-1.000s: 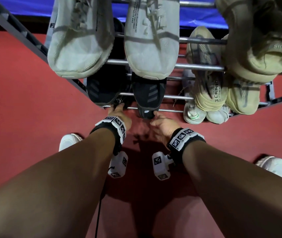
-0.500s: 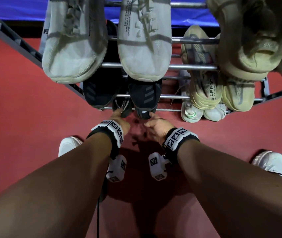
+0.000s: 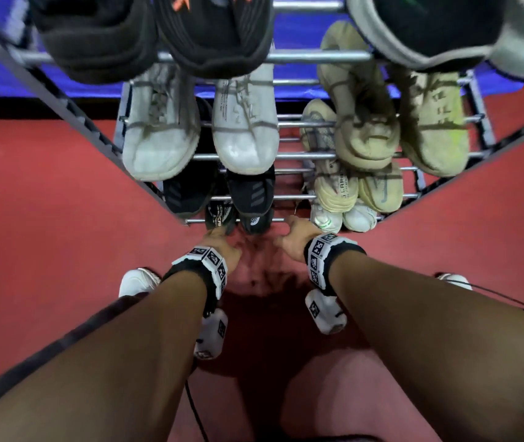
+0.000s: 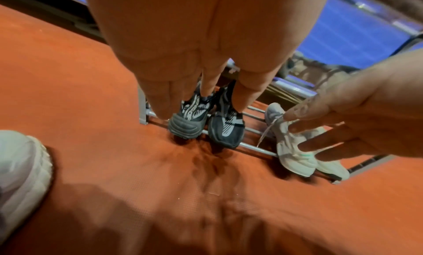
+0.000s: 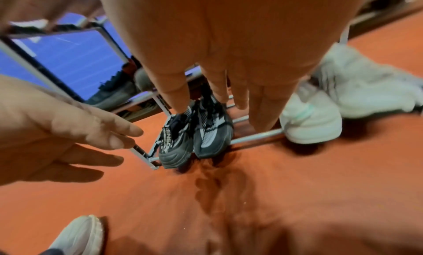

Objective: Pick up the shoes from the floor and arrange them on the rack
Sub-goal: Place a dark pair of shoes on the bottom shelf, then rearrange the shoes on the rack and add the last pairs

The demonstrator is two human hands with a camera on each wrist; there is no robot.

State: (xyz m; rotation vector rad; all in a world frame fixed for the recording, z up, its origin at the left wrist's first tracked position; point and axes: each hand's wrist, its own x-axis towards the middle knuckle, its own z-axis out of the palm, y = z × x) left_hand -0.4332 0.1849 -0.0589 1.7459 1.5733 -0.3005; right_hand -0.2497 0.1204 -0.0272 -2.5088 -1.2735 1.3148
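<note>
A small black pair with white patterns, left shoe and right shoe, stands toes-out at the left of the metal rack's lowest tier. The same left shoe and right shoe show below my left hand's fingers. My left hand hovers just in front of the left shoe, fingers straight, holding nothing. My right hand is spread open to the right of the pair, near the front rail. In the right wrist view, its fingers hang above the pair.
A white-and-green pair fills the lowest tier's right side. Higher tiers carry black, grey-white and beige pairs. Dark pairs sit on the top tier. My own white shoes stand on the red floor.
Both hands have drawn back from the black pair's toes and opened; the right hand has shifted right. The head view has pulled back, bringing the top tier into view.
</note>
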